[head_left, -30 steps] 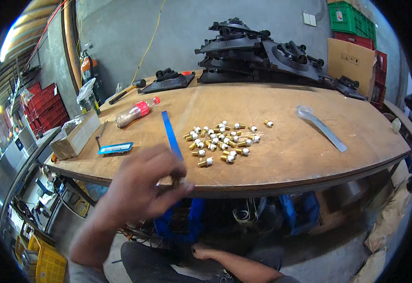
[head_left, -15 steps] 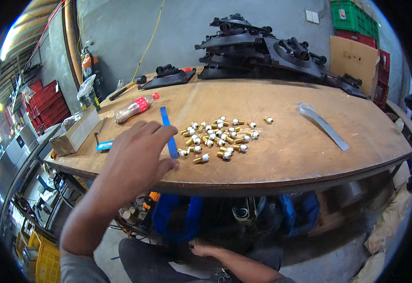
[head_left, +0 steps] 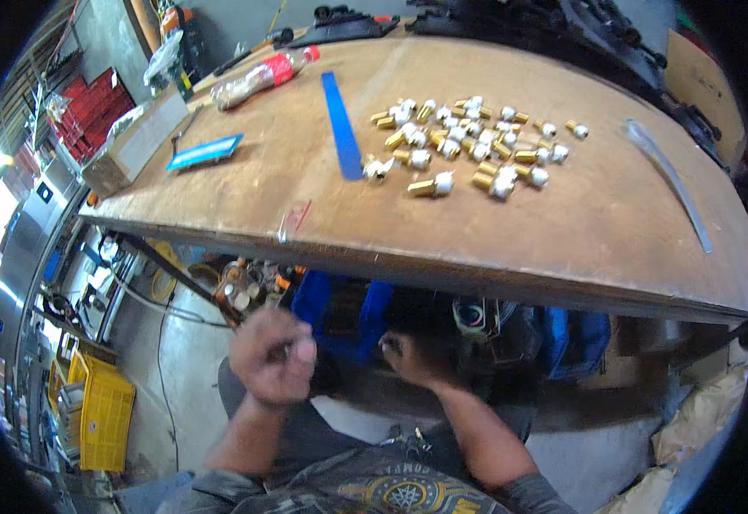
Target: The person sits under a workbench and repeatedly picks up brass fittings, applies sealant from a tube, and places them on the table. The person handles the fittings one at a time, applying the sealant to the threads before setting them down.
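My left hand [head_left: 273, 355] is in front of the table edge, above my lap, its fingers curled closed. Anything inside it is too blurred to name. Facing it, my right hand [head_left: 412, 360] is also closed, with a small glint at the fingertips that I cannot make out. The hands are apart. Beyond them on the wooden table [head_left: 245, 201] lies a loose group of brass fittings [head_left: 477, 141], their ends wrapped in white tape. A blue strip [head_left: 341, 128] lies flat to their left. One wrapped fitting [head_left: 377, 168] lies by the strip's near end.
Left on the table are a bottle with a red label [head_left: 263, 77], a blue-and-white packet [head_left: 205, 152] and an open box [head_left: 138, 141]. A metal strip [head_left: 670, 184] lies at the right. Black parts [head_left: 344, 26] stand at the back. Blue bins [head_left: 575, 343] are under the table.
My left hand has drawn back from beside the blue strip to below the table edge, its fingers now curled. My right hand has come up towards it. The view has tilted down.
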A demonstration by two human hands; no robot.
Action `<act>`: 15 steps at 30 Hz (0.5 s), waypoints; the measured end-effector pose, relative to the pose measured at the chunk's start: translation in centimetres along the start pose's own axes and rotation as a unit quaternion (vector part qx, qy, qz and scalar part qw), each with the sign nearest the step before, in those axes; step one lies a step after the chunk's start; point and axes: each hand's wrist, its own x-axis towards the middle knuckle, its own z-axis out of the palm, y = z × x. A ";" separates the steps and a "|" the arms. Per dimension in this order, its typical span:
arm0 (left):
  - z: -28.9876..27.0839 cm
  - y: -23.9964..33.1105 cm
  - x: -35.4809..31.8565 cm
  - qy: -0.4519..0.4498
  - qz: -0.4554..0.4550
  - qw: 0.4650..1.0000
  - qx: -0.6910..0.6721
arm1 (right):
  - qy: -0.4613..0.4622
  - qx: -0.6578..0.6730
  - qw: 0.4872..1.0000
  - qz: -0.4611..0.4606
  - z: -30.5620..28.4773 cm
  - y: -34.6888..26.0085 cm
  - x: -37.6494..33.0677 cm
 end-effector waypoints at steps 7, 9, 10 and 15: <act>4.8 -16.0 0.2 -0.444 0.101 0.859 0.235 | 0.049 0.004 0.997 -0.060 0.4 0.8 2.3; 6.0 -21.0 -2.1 -0.481 0.070 0.823 0.293 | 0.052 0.001 0.997 -0.061 0.6 -0.1 2.1; 6.7 -22.9 -3.1 -0.495 0.050 0.807 0.319 | 0.059 -0.014 0.996 -0.066 0.7 -0.1 2.0; 9.8 -27.2 -7.0 -0.508 0.002 0.778 0.368 | -0.004 -0.030 1.000 0.004 0.3 0.5 0.8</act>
